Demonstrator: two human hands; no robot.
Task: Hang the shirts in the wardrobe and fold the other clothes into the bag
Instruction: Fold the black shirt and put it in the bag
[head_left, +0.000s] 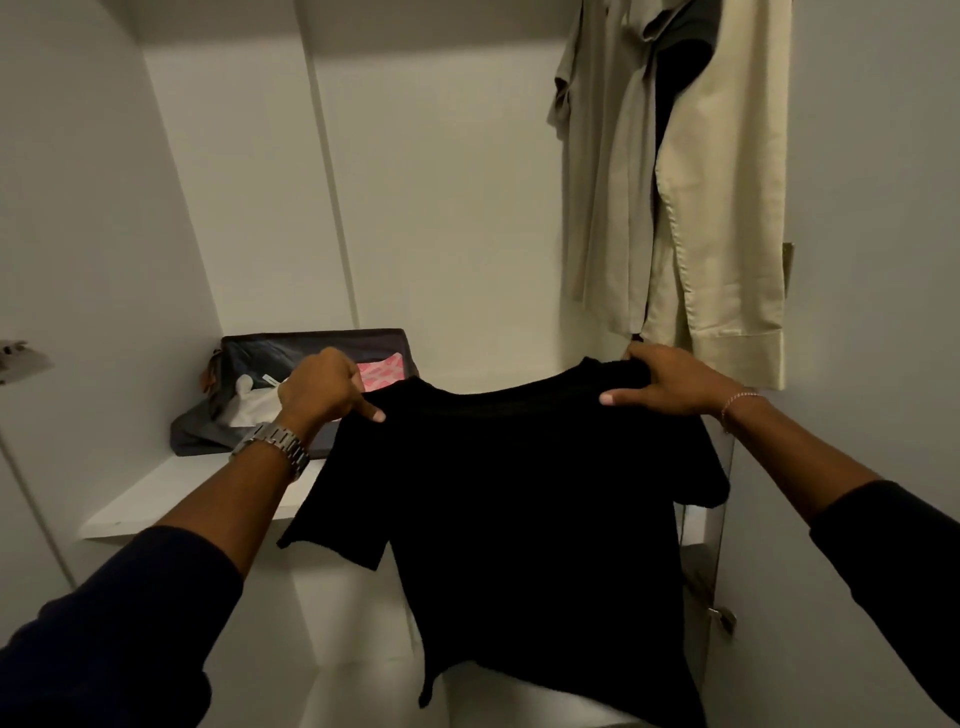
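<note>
Before the open wardrobe, my left hand (324, 387) and right hand (662, 382) each pinch a shoulder of the black T-shirt (519, 519), hanging free above the white shelf (171, 493). If one pinch slips, it drops. Beige shirts (691, 208) hang right; the dark bag (311, 345) sits left in dim light.

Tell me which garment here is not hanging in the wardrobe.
The black T-shirt, held up by its shoulders in the left hand and right hand. The beige garments hang at upper right.
</note>
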